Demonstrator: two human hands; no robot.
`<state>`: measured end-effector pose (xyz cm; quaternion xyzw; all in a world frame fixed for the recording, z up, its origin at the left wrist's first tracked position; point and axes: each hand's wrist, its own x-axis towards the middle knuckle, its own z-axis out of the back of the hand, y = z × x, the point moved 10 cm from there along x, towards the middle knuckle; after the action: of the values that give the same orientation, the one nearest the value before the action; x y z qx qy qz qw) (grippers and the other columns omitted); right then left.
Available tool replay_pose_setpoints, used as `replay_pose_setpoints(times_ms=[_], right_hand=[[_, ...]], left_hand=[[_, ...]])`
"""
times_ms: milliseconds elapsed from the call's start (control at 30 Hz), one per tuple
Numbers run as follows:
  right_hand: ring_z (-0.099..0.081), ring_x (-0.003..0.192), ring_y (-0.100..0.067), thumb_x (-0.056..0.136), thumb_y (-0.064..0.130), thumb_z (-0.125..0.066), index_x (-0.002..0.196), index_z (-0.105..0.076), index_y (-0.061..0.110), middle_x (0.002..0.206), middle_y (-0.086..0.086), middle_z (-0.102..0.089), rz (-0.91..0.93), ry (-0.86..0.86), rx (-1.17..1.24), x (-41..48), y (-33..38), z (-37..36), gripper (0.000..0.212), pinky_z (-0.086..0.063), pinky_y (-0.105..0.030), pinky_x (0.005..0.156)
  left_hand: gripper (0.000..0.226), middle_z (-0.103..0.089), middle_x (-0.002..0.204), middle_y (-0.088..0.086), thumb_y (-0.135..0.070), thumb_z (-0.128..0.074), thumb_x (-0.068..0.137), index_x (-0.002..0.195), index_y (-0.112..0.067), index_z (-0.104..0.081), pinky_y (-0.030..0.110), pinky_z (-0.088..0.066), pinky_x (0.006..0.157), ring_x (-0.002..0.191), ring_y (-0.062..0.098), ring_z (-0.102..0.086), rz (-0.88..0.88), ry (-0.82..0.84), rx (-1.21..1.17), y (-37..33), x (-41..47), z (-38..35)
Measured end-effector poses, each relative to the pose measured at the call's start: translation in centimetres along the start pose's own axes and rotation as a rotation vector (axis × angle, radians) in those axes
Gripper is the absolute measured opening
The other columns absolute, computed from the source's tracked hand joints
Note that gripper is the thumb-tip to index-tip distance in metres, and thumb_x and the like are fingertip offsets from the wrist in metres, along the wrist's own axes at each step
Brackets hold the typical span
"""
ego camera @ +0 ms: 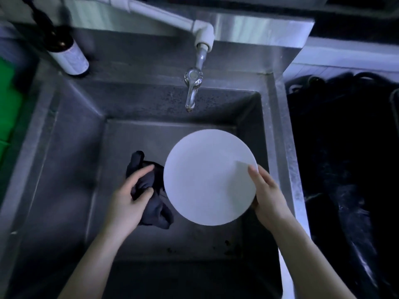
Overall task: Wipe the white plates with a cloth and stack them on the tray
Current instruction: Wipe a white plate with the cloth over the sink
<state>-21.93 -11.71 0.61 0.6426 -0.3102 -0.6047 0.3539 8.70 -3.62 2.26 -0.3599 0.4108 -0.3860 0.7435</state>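
Note:
Over the steel sink basin I hold a round white plate. My right hand grips its right rim, thumb on the upper face and fingers underneath. My left hand grips a crumpled dark cloth just left of the plate; the cloth touches or sits very close to the plate's left edge. No tray is in view.
The sink is deep, with a chrome tap hanging over its far side. A dark bottle with a pale label stands on the back left ledge. Something green lies at the left; dark bags fill the right.

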Motion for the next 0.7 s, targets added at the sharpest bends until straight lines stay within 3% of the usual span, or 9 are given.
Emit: replay_pose_setpoints(times_ms=[133, 200, 233, 267, 333, 433, 500, 600, 700], right_hand=[[-0.073, 0.094, -0.011, 0.090, 0.056, -0.059, 0.107, -0.074, 0.042, 0.109, 0.008, -0.075, 0.092, 0.014, 0.042, -3.5, 4.1, 0.1, 0.027, -0.057, -0.025, 0.067], [-0.073, 0.089, -0.011, 0.089, 0.056, -0.061, 0.102, -0.075, 0.043, 0.105, 0.009, -0.075, 0.130, 0.024, 0.058, -5.1, 6.0, -0.4, 0.023, -0.056, -0.025, 0.064], [-0.073, 0.088, -0.012, 0.089, 0.054, -0.060, 0.100, -0.076, 0.043, 0.103, 0.008, -0.076, 0.144, 0.022, 0.068, -5.8, 6.8, -0.7, 0.023, -0.057, -0.026, 0.063], [-0.073, 0.087, -0.013, 0.091, 0.051, -0.058, 0.099, -0.076, 0.041, 0.102, 0.007, -0.076, 0.156, 0.013, 0.080, -6.5, 7.5, -1.0, 0.022, -0.057, -0.028, 0.064], [-0.072, 0.090, -0.018, 0.097, 0.043, -0.057, 0.098, -0.077, 0.034, 0.105, -0.001, -0.076, 0.163, -0.008, 0.125, -7.7, 8.4, -1.4, 0.022, -0.057, -0.032, 0.067], [-0.069, 0.092, -0.023, 0.100, 0.034, -0.056, 0.096, -0.078, 0.025, 0.108, -0.013, -0.074, 0.175, -0.030, 0.215, -9.8, 9.5, -2.1, 0.024, -0.054, -0.037, 0.072], [-0.070, 0.088, -0.024, 0.101, 0.032, -0.056, 0.096, -0.078, 0.019, 0.102, -0.013, -0.075, 0.191, -0.034, 0.286, -11.1, 10.6, -2.2, 0.025, -0.056, -0.036, 0.069], [-0.070, 0.079, -0.024, 0.101, 0.027, -0.056, 0.100, -0.073, 0.009, 0.093, -0.014, -0.074, 0.250, -0.046, 0.372, -12.6, 12.7, -1.6, 0.025, -0.058, -0.032, 0.064], [-0.068, 0.075, -0.026, 0.101, 0.024, -0.056, 0.100, -0.069, 0.000, 0.089, -0.016, -0.072, 0.300, -0.067, 0.378, -14.0, 14.4, -1.0, 0.027, -0.056, -0.033, 0.062]], left_hand=[[0.081, -0.035, 0.137, -0.051, -0.004, -0.060, 0.094, 0.148, -0.055, -0.026, 0.001, -0.037, 0.095, 0.122, -0.025, -0.040, -0.225, -0.185, 0.032, -5.2, -3.2, 5.2], [0.084, -0.031, 0.128, -0.060, -0.007, -0.056, 0.096, 0.148, -0.059, -0.017, 0.019, -0.053, 0.077, 0.105, -0.025, -0.048, -0.293, -0.253, 0.064, -7.6, -4.8, 6.7], [0.083, -0.029, 0.131, -0.057, -0.009, -0.055, 0.097, 0.148, -0.060, -0.013, 0.029, -0.041, 0.071, 0.109, -0.018, -0.048, -0.342, -0.275, 0.097, -9.1, -5.7, 7.1], [0.082, -0.030, 0.137, -0.048, -0.011, -0.054, 0.098, 0.148, -0.059, -0.011, 0.029, -0.040, 0.092, 0.118, -0.007, -0.047, -0.401, -0.284, 0.135, -10.8, -6.7, 7.2], [0.084, -0.039, 0.138, -0.024, -0.010, -0.054, 0.096, 0.151, -0.055, -0.008, 0.032, -0.038, 0.091, 0.123, 0.007, -0.046, -0.511, -0.264, 0.211, -13.8, -8.4, 6.6], [0.087, -0.051, 0.121, -0.006, 0.003, -0.060, 0.087, 0.157, -0.028, -0.018, 0.027, -0.038, 0.079, 0.103, 0.020, -0.050, -0.679, -0.206, 0.414, -18.4, -11.6, 3.5], [0.079, -0.058, 0.118, 0.003, -0.010, -0.063, 0.080, 0.153, -0.013, -0.031, 0.031, -0.042, 0.087, 0.102, 0.024, -0.054, -0.806, -0.088, 0.613, -19.8, -13.9, 0.0], [0.067, -0.060, 0.128, -0.002, -0.037, -0.056, 0.087, 0.150, -0.022, -0.039, 0.038, -0.046, 0.099, 0.116, 0.023, -0.055, -0.802, 0.087, 0.663, -19.4, -15.5, -2.6], [0.047, -0.062, 0.126, -0.011, -0.032, -0.051, 0.093, 0.139, -0.024, -0.055, 0.036, -0.047, 0.096, 0.116, 0.015, -0.050, -0.941, 0.098, 0.622, -21.1, -16.6, -3.2]])
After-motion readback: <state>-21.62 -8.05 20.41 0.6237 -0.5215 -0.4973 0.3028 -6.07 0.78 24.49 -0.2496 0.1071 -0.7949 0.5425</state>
